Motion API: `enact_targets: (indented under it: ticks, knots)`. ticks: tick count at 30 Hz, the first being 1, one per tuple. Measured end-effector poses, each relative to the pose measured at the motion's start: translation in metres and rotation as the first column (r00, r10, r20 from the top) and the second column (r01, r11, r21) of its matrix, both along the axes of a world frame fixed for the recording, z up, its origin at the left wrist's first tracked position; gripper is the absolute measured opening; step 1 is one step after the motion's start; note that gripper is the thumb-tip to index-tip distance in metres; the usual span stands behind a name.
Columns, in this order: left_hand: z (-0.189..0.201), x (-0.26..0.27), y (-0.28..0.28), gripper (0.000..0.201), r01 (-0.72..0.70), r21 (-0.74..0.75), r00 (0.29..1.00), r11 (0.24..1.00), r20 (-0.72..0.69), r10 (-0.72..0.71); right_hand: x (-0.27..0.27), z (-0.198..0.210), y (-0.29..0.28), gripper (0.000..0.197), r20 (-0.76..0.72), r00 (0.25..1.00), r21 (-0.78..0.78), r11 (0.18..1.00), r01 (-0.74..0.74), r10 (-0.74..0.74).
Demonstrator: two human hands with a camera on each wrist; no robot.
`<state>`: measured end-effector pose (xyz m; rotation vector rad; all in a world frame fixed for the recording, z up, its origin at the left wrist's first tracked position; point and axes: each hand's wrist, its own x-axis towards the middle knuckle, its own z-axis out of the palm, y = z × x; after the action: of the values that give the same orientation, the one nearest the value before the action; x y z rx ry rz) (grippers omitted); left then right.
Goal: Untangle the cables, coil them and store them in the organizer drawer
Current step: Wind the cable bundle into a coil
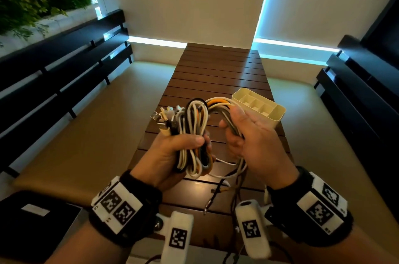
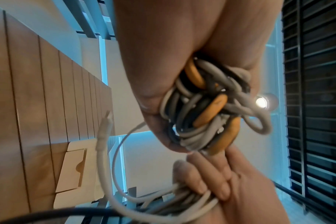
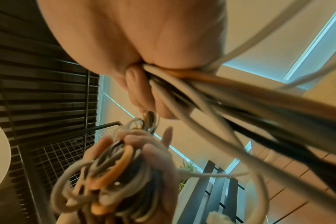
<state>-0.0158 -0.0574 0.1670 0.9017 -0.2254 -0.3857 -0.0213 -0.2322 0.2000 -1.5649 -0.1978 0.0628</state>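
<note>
Your left hand (image 1: pixel 172 151) clenches the looped cable bundle (image 1: pixel 194 134) above the table (image 1: pixel 216 73); your right hand (image 1: pixel 254 142) curls around its trailing strands; the organizer (image 1: pixel 259 106) sits just beyond, far right.

A tangled bundle of white, grey, black and orange cables (image 1: pixel 195 132) sits at frame centre, loose ends trailing lower right. The cream compartmented organizer drawer (image 1: pixel 259 106) stands upright just right of centre.

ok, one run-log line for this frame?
left hand: grips cable bundle | right hand: holds strands | organizer drawer: on slatted table, holds no cables | state: still tangled
</note>
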Motion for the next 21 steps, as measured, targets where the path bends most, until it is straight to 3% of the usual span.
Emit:
enact_targets:
  ticks: [3, 5, 10, 16, 21]
  knots:
    - [-0.001, 0.0, -0.008, 0.031, -0.05, 0.066, 0.999, 0.997, 0.023, 0.048, 0.0, 0.001, 0.005, 0.041, 0.034, 0.999, -0.082, 0.997, 0.01, -0.007]
    - [-0.001, -0.001, -0.012, 0.027, -0.067, 0.076, 0.997, 0.995, 0.038, 0.064, -0.001, 0.002, 0.007, 0.037, 0.066, 0.998, -0.182, 0.983, 0.034, -0.023]
    - [0.005, -0.001, -0.02, 0.032, -0.128, 0.099, 0.989, 0.987, 0.09, 0.119, -0.004, -0.001, 0.009, 0.031, 0.14, 0.989, -0.33, 0.939, 0.096, -0.052]
    - [0.009, 0.001, -0.024, 0.051, -0.202, 0.135, 0.975, 0.97, 0.122, 0.186, -0.007, -0.004, 0.011, 0.024, 0.19, 0.977, -0.343, 0.925, 0.161, -0.1]
    - [0.009, 0.001, -0.03, 0.05, -0.221, 0.112, 0.969, 0.969, 0.139, 0.205, -0.002, -0.01, 0.01, 0.023, 0.219, 0.969, -0.389, 0.901, 0.195, -0.115]
